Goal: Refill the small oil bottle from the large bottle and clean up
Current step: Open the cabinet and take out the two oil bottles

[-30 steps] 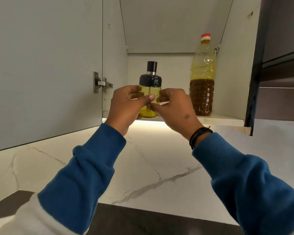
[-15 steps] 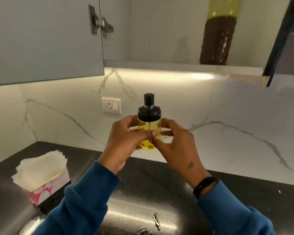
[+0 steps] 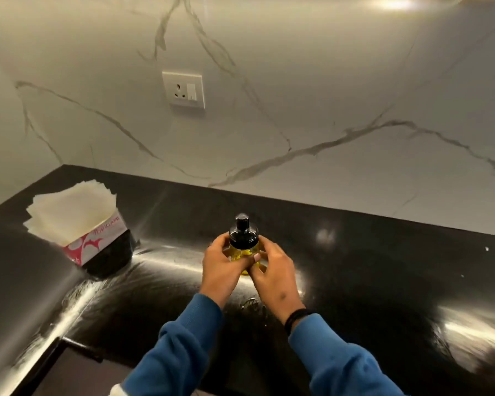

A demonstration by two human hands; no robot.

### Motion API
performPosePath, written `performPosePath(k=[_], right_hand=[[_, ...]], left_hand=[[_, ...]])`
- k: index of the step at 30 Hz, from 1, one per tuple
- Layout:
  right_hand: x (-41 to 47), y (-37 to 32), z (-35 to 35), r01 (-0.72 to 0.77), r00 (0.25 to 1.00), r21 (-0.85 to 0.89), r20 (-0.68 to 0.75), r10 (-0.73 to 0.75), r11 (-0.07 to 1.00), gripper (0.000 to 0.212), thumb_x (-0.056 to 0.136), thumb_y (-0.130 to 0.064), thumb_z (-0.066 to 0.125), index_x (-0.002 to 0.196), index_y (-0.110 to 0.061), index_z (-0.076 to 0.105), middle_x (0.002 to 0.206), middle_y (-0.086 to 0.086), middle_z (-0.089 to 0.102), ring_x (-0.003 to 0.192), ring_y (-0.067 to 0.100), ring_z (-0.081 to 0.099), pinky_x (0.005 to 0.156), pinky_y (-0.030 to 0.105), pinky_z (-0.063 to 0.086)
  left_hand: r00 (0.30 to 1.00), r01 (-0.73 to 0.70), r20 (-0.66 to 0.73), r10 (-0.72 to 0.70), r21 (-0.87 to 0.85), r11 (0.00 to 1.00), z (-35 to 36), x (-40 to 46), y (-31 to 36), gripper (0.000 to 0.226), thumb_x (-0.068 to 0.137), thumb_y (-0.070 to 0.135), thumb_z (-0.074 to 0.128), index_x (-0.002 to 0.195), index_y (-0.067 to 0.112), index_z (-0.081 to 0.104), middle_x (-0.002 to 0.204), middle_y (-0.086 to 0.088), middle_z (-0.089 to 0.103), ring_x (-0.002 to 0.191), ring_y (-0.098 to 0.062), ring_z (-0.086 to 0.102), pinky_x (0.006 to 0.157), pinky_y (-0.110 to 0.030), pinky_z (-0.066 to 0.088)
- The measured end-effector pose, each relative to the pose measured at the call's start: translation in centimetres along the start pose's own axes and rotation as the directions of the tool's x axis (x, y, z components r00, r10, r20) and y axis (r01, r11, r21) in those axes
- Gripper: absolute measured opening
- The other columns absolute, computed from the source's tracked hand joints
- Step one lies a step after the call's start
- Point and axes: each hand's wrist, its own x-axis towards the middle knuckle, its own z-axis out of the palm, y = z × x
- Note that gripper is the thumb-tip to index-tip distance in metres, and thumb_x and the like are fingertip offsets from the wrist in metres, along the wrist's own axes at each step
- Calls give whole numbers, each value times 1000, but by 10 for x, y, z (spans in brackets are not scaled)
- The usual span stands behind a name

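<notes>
The small oil bottle [image 3: 242, 241] has a yellow glass body and a black pump cap, and it stands upright low over the dark countertop [image 3: 369, 270]. My left hand [image 3: 222, 268] grips its left side. My right hand [image 3: 274, 277] grips its right side, fingers curled round the glass. Both hands cover most of the body, so I cannot tell whether the base touches the counter. The large bottle is out of view.
A tissue box [image 3: 96, 241] with a fanned stack of paper napkins sits at the left of the counter. A wall socket [image 3: 183, 89] is set in the marble backsplash. A small wet smear [image 3: 250, 302] lies on the counter just under my wrists.
Both hands brought the small bottle down from the open upper cabinet to the countertop. The view tilted down, so the cabinet and the large bottle left the frame.
</notes>
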Motion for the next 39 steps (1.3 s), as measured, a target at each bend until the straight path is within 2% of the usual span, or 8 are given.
performPosePath(k=[4, 9, 13, 19, 25, 29, 34, 39], right_hand=[[-4, 26, 31, -92, 996, 13, -16, 93, 996, 53, 91, 3, 60, 142, -9, 53, 130, 6, 61, 119, 18, 59, 103, 38, 51], [-4, 51, 54, -156, 987, 6, 28, 156, 988, 58, 86, 8, 57, 141, -11, 54, 133, 6, 61, 124, 19, 57, 107, 40, 48], [-1, 62, 64, -201, 978, -24, 44, 202, 979, 61, 85, 8, 57, 142, -12, 52, 136, 6, 60, 128, 18, 55, 113, 34, 43], [4, 69, 73, -236, 971, 18, 49, 235, 971, 57, 85, 9, 55, 138, -9, 52, 129, 7, 64, 121, 19, 59, 108, 37, 47], [8, 71, 71, -250, 965, -16, 77, 250, 968, 60, 83, 11, 53, 139, -10, 51, 130, 8, 62, 121, 21, 59, 107, 34, 46], [5, 66, 61, -275, 957, -87, 72, 281, 958, 62, 87, 6, 50, 146, -12, 45, 142, 9, 50, 127, 25, 53, 109, 40, 44], [8, 46, 28, -249, 964, -68, -117, 240, 966, 34, 93, -14, 57, 127, -17, 61, 109, -2, 65, 97, 17, 64, 89, 36, 54], [22, -4, -20, -77, 964, 79, -248, 94, 994, 23, 93, -17, 65, 116, -17, 69, 83, -12, 67, 77, 1, 65, 71, 11, 50]], left_hand=[[996, 90, -16, -90, 46, 995, 2, 8, -42, 53, 70, 0, 89, 116, 19, 68, 108, 3, 74, 104, -12, 68, 86, -30, 58], [990, 142, -37, -140, 87, 986, 2, 13, -74, 50, 70, -3, 88, 107, 25, 69, 101, 6, 76, 99, -8, 70, 80, -15, 52], [986, 168, -33, -166, 71, 983, 2, 17, -88, 56, 71, -8, 85, 117, 18, 67, 106, 3, 75, 100, -7, 71, 88, -20, 54], [986, 164, -57, -159, 88, 983, 3, 23, -97, 59, 72, -10, 84, 113, 27, 65, 103, 8, 75, 93, 5, 70, 79, -9, 52], [985, 162, -83, -150, 166, 973, 4, 22, -99, 72, 66, -2, 90, 130, 18, 63, 116, 3, 73, 111, -14, 68, 100, -29, 52], [974, 195, -151, -169, 180, 964, 1, 9, -87, 99, 67, 10, 94, 152, 19, 44, 139, 8, 51, 129, -11, 50, 111, -35, 42], [937, -19, -340, 74, 163, 987, 5, -24, -50, 51, 80, 12, 83, 118, 33, 56, 119, 13, 55, 107, -6, 59, 90, -29, 52], [944, -199, -264, 200, 31, 980, 30, -37, 18, 37, 87, 4, 75, 107, 32, 61, 112, 1, 65, 95, -6, 65, 78, -14, 52]])
